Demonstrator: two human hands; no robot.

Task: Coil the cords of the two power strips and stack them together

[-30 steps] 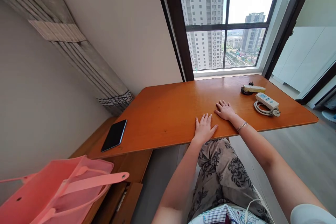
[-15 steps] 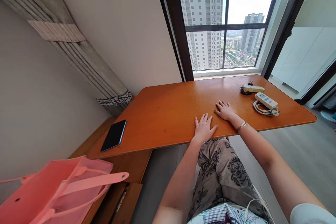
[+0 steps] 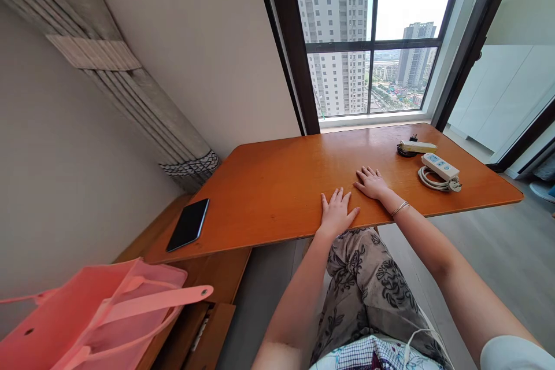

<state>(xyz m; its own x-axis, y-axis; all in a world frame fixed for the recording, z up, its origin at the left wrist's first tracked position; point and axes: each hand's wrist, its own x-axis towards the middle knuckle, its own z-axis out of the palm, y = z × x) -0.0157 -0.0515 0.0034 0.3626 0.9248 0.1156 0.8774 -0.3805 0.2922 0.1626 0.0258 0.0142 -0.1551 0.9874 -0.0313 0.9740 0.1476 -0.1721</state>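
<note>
My left hand (image 3: 337, 213) and right hand (image 3: 370, 183) lie spread and empty on the worktop (image 3: 269, 185); the white strip (image 3: 440, 166) slants rightward of my right hand, the nearer.

pass: tabletop (image 3: 260, 188) between tablet (image 3: 188, 224) and left hand (image 3: 336, 215) | block right: power strips (image 3: 440, 166)

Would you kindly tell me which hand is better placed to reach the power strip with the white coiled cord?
Probably the right hand: it rests palm down on the table, clearly nearer the power strip. The left hand rests farther away.
</note>
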